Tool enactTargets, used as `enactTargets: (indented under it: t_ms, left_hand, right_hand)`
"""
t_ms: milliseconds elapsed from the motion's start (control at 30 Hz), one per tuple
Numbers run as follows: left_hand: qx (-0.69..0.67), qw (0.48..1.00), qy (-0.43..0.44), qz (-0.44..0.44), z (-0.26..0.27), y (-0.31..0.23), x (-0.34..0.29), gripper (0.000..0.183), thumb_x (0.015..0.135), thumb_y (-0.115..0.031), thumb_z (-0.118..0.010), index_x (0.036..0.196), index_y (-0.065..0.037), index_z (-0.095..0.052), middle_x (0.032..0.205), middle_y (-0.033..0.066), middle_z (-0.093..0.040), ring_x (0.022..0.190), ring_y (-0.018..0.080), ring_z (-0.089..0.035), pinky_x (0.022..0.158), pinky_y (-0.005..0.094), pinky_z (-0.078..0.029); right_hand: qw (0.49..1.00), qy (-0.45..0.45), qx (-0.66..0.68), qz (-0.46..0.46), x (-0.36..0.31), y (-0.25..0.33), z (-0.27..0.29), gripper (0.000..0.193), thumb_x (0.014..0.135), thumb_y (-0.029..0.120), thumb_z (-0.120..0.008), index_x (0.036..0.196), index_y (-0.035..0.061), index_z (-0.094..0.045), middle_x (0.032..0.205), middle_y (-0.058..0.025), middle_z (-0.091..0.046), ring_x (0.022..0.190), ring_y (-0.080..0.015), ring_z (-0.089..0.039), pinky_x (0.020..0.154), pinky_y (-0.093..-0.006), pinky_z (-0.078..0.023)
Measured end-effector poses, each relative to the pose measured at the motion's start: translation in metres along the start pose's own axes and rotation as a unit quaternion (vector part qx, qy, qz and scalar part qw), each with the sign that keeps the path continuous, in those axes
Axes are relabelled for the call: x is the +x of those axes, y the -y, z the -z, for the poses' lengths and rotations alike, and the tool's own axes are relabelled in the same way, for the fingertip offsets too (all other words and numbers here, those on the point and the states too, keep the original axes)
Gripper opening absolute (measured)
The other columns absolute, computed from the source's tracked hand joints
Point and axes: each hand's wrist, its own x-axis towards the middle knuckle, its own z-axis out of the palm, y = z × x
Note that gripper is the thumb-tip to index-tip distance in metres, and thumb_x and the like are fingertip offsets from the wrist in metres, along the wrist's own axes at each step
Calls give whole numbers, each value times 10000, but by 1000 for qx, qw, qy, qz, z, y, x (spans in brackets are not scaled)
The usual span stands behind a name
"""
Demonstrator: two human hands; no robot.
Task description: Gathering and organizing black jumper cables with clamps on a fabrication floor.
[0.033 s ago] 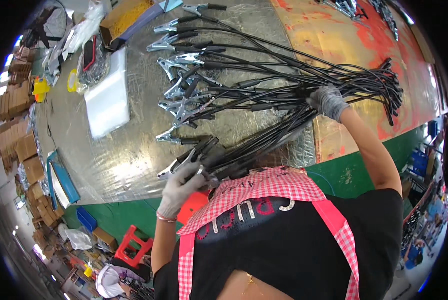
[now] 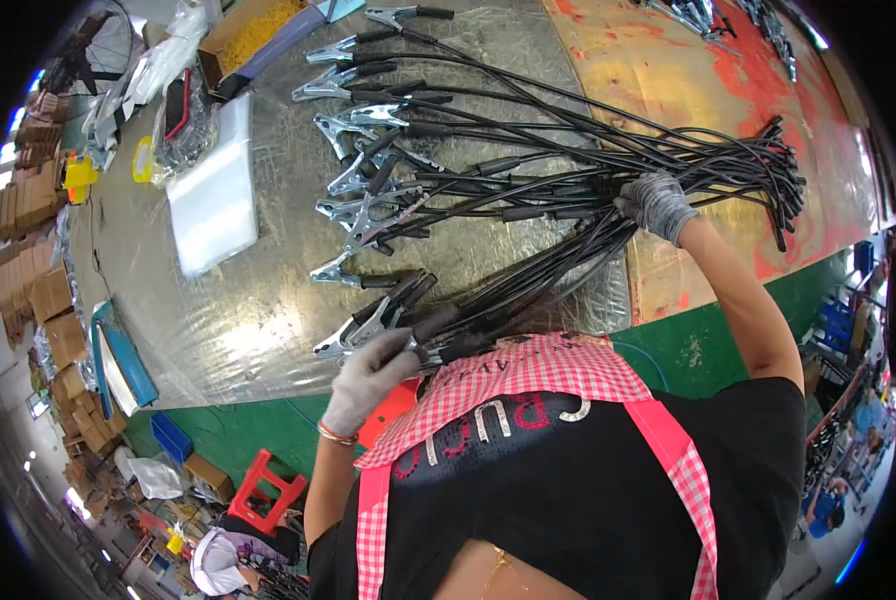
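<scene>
A bundle of black cables (image 2: 528, 200) lies fanned across a plastic-covered table (image 2: 268, 300). Each cable ends in a metal crocodile clip (image 2: 353, 175) on the left, and the black plug ends (image 2: 783, 190) are gathered on the right. My right hand (image 2: 656, 205), in a grey glove, is closed around the bundle where the cables come together. My left hand (image 2: 368, 375), also gloved, grips the nearest clip (image 2: 353, 335) and its black sleeve at the table's near edge. My pink checked apron hides the table edge below the hands.
A stack of clear plastic bags (image 2: 213, 200) lies left of the clips. Behind it stands an open cardboard box (image 2: 248, 30). More clips (image 2: 708, 15) lie on the orange board at the far right. A blue tray (image 2: 123, 355), a red stool (image 2: 268, 490) and cardboard cartons (image 2: 28, 200) are at the left.
</scene>
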Motion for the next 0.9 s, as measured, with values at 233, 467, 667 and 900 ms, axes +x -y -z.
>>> enactTargets:
  t_ms: [233, 467, 667, 900]
  left_hand:
    - [269, 957, -87, -62, 6, 8, 10, 291, 874, -298, -601, 1093, -113, -650, 1003, 107, -676, 913, 280, -655, 782, 369, -506]
    - [301, 901, -306, -64, 33, -8, 57, 363, 849, -325, -587, 1123, -92, -633, 1068, 180, -642, 954, 346, -618, 821, 417, -486]
    - [503, 821, -267, 37, 45, 13, 115, 485, 806, -413, -621, 1169, -91, -594, 1128, 178, -608, 1071, 352, -559, 908, 452, -446]
    - [527, 828, -191, -12, 69, 31, 128, 403, 824, -463, -612, 936, -78, -648, 951, 131, -669, 930, 324, -618, 783, 435, -476]
  right_hand:
    - [982, -110, 107, -108, 25, 1, -17, 191, 883, 251, -571, 977, 118, -671, 827, -149, -667, 787, -340, -641, 689, -408, -495]
    - [979, -88, -151, -108, 32, -6, 1, 247, 823, 203, -586, 1046, 210, -694, 912, -102, -644, 859, -268, -650, 692, -435, -509]
    - [983, -74, -151, -75, 49, -11, -4, 213, 787, 180, -619, 983, 198, -702, 883, -88, -640, 844, -284, -646, 707, -440, -499]
    - [984, -139, 27, -109, 45, 3, -18, 225, 782, 203, -648, 993, 134, -681, 928, -109, -641, 888, -345, -621, 740, -443, -489]
